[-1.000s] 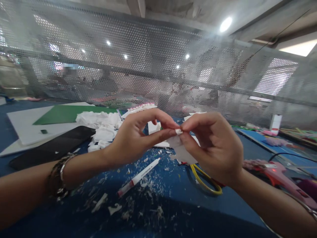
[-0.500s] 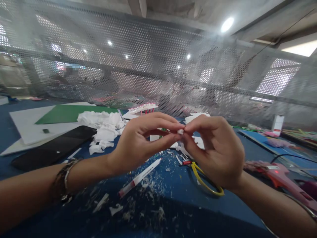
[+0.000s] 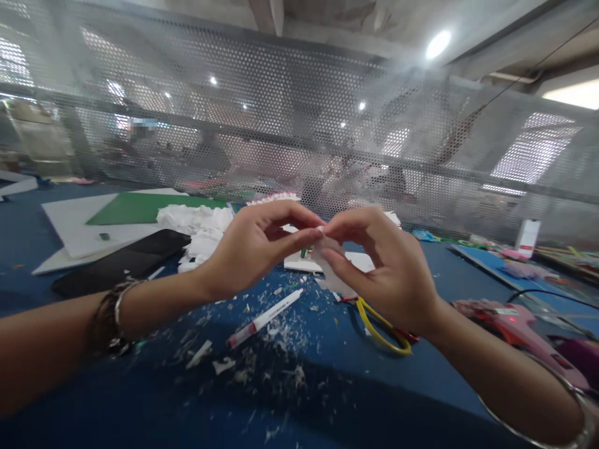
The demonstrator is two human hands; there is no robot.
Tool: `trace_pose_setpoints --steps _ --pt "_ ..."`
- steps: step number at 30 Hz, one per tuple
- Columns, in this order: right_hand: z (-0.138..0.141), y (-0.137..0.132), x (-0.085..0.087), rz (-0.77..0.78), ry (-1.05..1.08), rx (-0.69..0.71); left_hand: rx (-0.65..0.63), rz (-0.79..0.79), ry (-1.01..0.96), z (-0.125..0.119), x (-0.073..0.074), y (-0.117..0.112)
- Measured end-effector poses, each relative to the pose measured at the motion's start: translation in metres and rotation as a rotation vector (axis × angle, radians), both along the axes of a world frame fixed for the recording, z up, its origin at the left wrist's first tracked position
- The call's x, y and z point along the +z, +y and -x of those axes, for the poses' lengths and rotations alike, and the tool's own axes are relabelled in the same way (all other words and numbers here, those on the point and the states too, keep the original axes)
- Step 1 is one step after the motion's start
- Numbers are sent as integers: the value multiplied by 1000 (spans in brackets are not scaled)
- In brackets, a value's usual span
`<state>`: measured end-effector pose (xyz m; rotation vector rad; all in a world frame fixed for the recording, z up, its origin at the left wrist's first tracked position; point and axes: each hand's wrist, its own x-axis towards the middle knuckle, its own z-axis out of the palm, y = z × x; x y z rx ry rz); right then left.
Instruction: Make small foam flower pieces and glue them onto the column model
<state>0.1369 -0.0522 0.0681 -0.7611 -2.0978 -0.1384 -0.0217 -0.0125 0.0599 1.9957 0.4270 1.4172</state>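
My left hand (image 3: 253, 246) and my right hand (image 3: 388, 271) meet in mid-air above the blue table (image 3: 304, 399). Both pinch the same small white paper piece (image 3: 327, 265) between thumb and fingertips; part of it hangs below my right fingers. A bracelet sits on each wrist. Under the hands lie a white marker with a red cap (image 3: 264, 318) and yellow-handled scissors (image 3: 381, 327). White paper scraps (image 3: 281, 337) are scattered on the table beneath.
A pile of crumpled white paper (image 3: 196, 224), a black phone (image 3: 121, 262) and white and green boards (image 3: 116, 209) lie at the left. A pink glue gun (image 3: 519, 327) with a cable lies at the right. A perforated metal screen (image 3: 299, 125) closes the far side.
Both hands have drifted slightly left and up in view, still pinching the paper piece together. The view has shifted a little to the right.
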Motion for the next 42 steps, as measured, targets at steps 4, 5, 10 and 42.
trace_pose_setpoints --steps 4,5,10,42 --pt "5 -4 2 -38 -105 11 5 98 111 9 -4 -7" --pt "6 -7 1 -37 -118 4 -2 130 133 11 -6 -10" --pt "7 -24 -6 96 -109 -7 -61 262 146 13 -22 -26" --pt "2 -16 -43 523 182 161 -103 386 79 -1 -55 -26"
